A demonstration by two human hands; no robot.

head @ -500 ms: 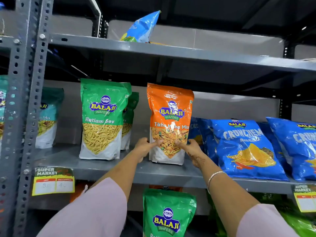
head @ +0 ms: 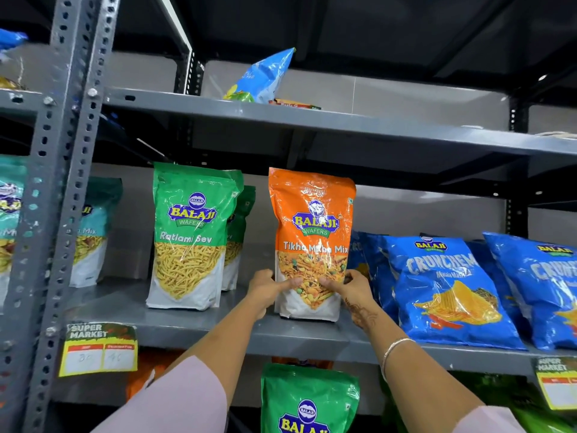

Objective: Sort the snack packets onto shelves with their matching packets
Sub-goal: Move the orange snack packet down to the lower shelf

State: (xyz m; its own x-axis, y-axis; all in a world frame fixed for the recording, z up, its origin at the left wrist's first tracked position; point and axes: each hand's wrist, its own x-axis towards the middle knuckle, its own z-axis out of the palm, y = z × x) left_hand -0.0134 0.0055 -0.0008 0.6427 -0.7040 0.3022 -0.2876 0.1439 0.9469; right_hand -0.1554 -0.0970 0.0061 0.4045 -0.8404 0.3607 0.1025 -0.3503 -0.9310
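Note:
An orange Tikha Mitha Mix packet stands upright on the grey middle shelf. My left hand grips its lower left side and my right hand grips its lower right side. To its left stand green Ratlami Sev packets, one in front and at least one behind. Blue Crunchem packets lean on the same shelf to its right. Teal Mix packets stand at the far left behind the post.
A grey perforated upright post rises at the left. The upper shelf carries a light blue packet. Another green packet stands on the shelf below, with orange packets beside it. Yellow price tags hang on the shelf edges.
The orange packet sits slightly more upright, still held at the bottom by both hands. The view has tilted up a little.

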